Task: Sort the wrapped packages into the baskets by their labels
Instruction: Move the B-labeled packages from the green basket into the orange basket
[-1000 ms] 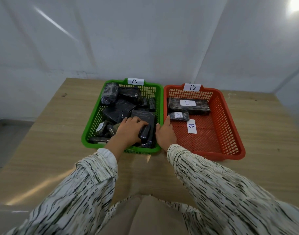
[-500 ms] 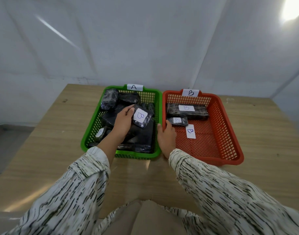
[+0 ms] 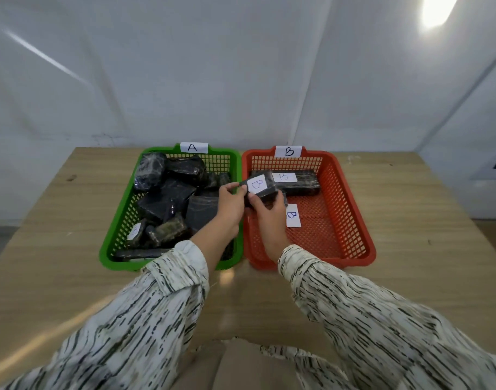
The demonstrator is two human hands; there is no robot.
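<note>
Head view: both hands hold one wrapped package marked B over the left edge of the orange basket.

Left hand pinches the left end of the held package between thumb and fingers, while the right hand grips it from below, fingers closed on its near side; its white B label faces up. Behind it in the orange basket, tagged B on its far rim, lies a long B-labelled package against the far wall, and a loose B label rests on the basket floor. Just beside it on the tabletop, the green basket, tagged A, holds a heap of dark wrapped packages.
</note>
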